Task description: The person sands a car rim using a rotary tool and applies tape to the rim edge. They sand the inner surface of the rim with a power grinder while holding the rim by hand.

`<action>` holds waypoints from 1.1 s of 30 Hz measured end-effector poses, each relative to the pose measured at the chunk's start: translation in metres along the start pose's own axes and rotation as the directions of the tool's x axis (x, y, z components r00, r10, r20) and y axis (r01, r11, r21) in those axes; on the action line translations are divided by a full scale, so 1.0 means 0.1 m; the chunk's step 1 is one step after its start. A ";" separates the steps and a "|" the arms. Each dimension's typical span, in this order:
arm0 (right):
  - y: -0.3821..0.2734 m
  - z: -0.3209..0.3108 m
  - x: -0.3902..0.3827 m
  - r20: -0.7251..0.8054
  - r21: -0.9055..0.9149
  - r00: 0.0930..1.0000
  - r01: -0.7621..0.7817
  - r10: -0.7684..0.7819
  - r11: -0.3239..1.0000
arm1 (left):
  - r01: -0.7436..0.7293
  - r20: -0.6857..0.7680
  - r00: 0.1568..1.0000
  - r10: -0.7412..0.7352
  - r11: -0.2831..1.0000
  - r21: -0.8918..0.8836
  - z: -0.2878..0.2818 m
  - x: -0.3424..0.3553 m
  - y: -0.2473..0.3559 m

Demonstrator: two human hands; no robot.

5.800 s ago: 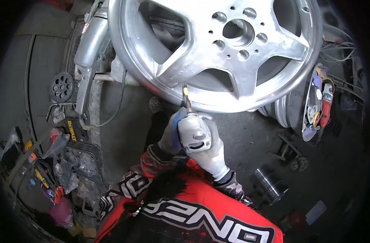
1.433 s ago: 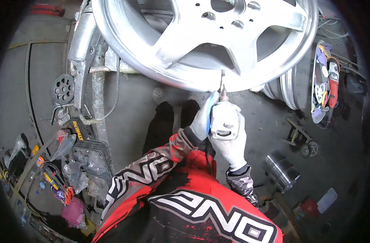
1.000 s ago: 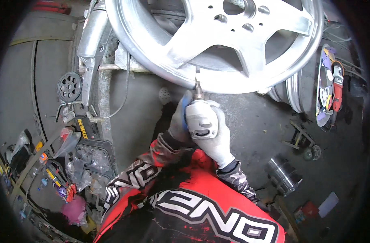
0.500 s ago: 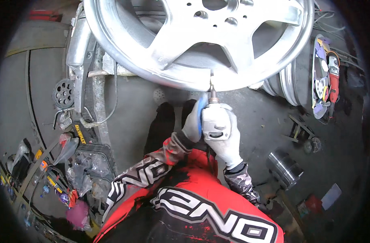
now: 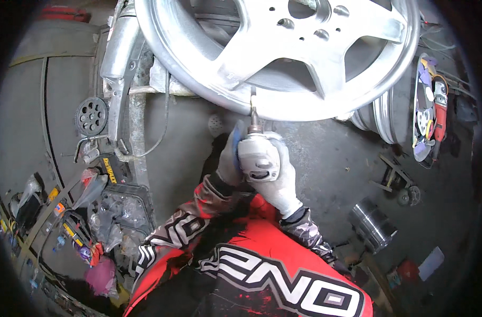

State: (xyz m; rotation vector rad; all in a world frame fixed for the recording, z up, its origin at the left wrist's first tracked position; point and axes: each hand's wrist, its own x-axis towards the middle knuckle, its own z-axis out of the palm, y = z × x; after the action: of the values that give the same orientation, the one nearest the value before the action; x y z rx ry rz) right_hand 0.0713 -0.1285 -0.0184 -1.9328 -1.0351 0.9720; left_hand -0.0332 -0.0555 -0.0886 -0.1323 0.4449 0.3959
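A bare silver alloy wheel with broad spokes fills the top of the view. My two gloved hands close around the grey body of a die grinder. My left hand wraps its left side, with blue showing on the glove. My right hand, in a whitish glove, grips its right side and underside. The narrow tip points away from me and meets the near rim of the wheel, just below a gap between two spokes. Most of my fingertips are hidden behind the tool.
At left stand a metal frame and an open dark case holding plastic bags. On the right are another wheel, a red angle grinder beside a tray of discs, and a shiny metal cylinder.
My hands and the die grinder have moved left along the wheel's near rim. The wheel and surroundings appear shifted right and slightly down in the view.
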 end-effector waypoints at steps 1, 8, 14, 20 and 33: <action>-0.03 0.04 0.01 0.031 0.038 0.999 -0.036 0.035 0.999 | -0.006 -0.003 1.000 0.006 1.000 0.004 -0.10 -0.05 0.04; 0.07 -0.09 -0.01 0.014 -0.027 0.999 0.043 -0.043 0.999 | 0.003 -0.036 0.999 -0.005 0.998 -0.061 0.09 0.00 -0.02; 0.25 -0.46 -0.19 -0.106 -0.045 0.994 -0.029 0.024 0.999 | 0.117 0.148 0.985 -0.094 0.981 -0.158 0.10 0.44 -0.51; 0.23 -0.46 -0.19 -0.121 -0.065 0.989 -0.089 0.080 0.994 | 0.164 0.208 0.973 -0.103 0.939 -0.304 -0.01 0.47 -0.57; 0.08 0.16 -0.03 0.052 0.005 0.999 -0.010 0.010 1.000 | 0.016 0.068 0.998 -0.009 0.993 -0.116 0.03 -0.16 0.12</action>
State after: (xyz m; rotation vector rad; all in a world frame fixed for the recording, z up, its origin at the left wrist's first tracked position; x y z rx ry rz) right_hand 0.0588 -0.1311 -0.0317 -1.9197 -1.0518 1.0344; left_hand -0.0503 -0.0489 -0.0794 -0.2346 0.3541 0.4130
